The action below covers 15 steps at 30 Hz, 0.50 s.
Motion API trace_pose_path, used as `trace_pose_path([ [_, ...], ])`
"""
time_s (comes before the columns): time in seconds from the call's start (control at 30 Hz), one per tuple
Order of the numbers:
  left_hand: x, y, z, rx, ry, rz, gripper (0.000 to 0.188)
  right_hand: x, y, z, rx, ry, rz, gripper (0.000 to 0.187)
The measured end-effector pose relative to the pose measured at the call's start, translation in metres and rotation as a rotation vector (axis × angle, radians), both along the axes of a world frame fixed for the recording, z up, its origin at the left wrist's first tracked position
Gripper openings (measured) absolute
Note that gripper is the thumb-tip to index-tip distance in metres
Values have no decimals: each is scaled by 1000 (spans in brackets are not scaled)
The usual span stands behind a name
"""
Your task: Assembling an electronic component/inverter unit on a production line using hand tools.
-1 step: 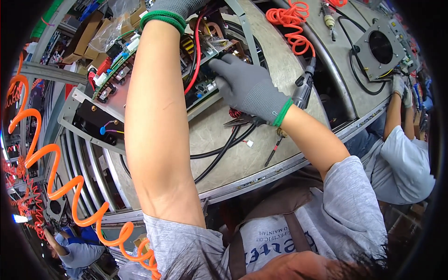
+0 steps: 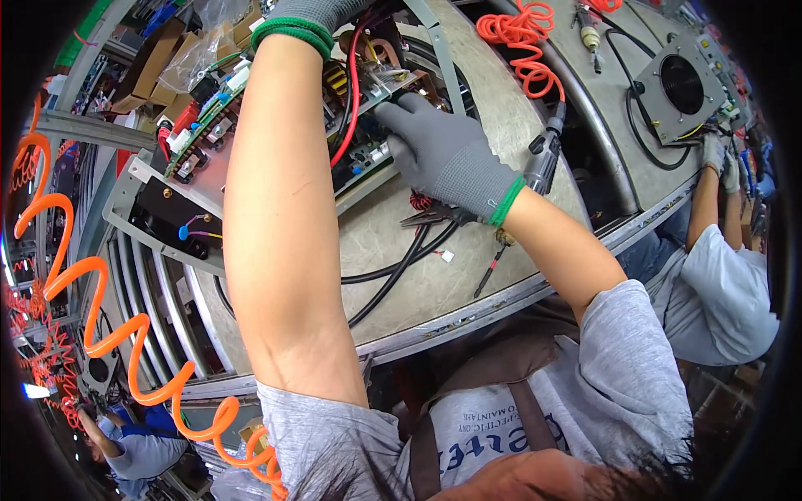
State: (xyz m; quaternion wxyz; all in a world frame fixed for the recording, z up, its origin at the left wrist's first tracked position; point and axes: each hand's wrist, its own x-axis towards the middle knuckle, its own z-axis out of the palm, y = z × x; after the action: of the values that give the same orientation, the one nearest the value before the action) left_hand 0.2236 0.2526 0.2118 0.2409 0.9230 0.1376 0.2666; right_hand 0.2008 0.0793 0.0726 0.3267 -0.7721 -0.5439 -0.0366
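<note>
1. Nearest: both forearms run up from grey short sleeves. The left forearm crosses the middle of the view; the right comes in from the lower right.
2. Round mottled surface (image 2: pixel 434 292) below the arms. Black cables (image 2: pixel 393 280) trail over it, and a small screwdriver (image 2: pixel 491 269) lies beside them.
3. Pliers (image 2: pixel 434 217) lie on the surface just under the right wrist, untouched.
4. Right hand (image 2: pixel 451 154), in a grey glove with a green cuff, lies on the near edge of the control board (image 2: pixel 363 159). Grip: fingers bent and narrow, tips pressed by a clear plastic piece (image 2: pixel 388 79). The thumb is hidden, so I cannot tell whether it clamps or only presses.
5. The control board sits tilted in a metal chassis (image 2: pixel 146 196) on the surface, between the two arms. A red wire (image 2: pixel 355 92) loops over it.
6. Left hand (image 2: pixel 313 10), gloved the same, reaches past the board and is cut off by the top edge. I cannot tell its grip.
7. Change check: set against the other picture of this instant, nothing has moved; both hands sit at the board as they did.
8. Air screwdriver (image 2: pixel 545 154) hangs just right of the right hand on an orange coiled hose (image 2: pixel 518 37).
9. Far right: a co-worker's gloved hand (image 2: pixel 714 150) at a fan plate (image 2: pixel 681 88).
</note>
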Motion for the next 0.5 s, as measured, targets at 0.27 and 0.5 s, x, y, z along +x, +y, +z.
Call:
trace_pose_path([
  [0.27,2,3,-3,22,-19,13,38,1,15,23,-296,-3,-16,30],
  [0.5,2,-3,-3,-18,-23,-6,37,13,11,20,-338,26,44,31],
])
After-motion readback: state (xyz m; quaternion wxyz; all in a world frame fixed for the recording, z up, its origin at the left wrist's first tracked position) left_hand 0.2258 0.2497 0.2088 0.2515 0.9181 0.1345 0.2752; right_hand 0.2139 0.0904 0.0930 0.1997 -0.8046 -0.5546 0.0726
